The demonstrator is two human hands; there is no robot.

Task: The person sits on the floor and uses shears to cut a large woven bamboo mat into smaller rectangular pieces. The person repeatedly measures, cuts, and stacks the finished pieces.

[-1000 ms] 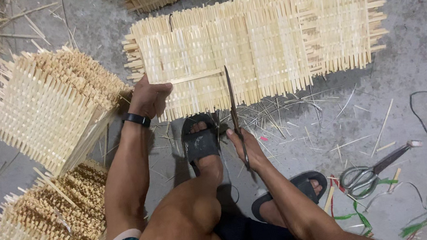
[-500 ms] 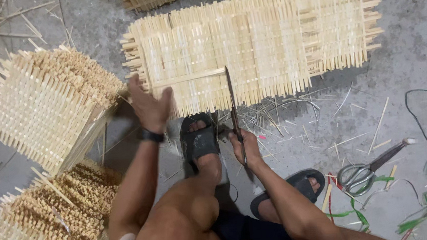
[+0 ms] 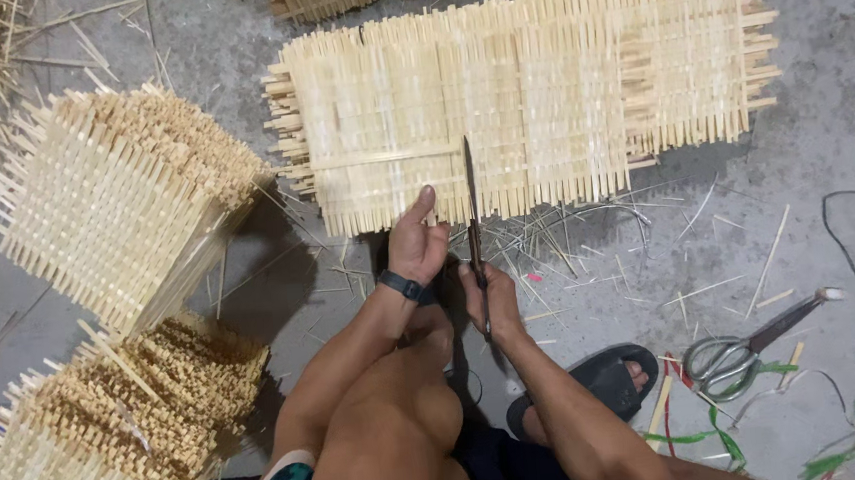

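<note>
Gripping a knife (image 3: 474,229), right hand (image 3: 487,301) meets mat edge (image 3: 426,215).

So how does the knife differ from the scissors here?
The knife is in the right hand, blade pointing away over the woven mat; the scissors lie untouched on the floor to the right. The knife is one thin dark blade; the scissors have two looped handles. Both are metal cutting tools.

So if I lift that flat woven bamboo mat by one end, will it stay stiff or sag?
The woven mat would probably flex somewhat, being thin slats. It looks light for its size. Loose slat ends at the edges could snag or snap.
</note>
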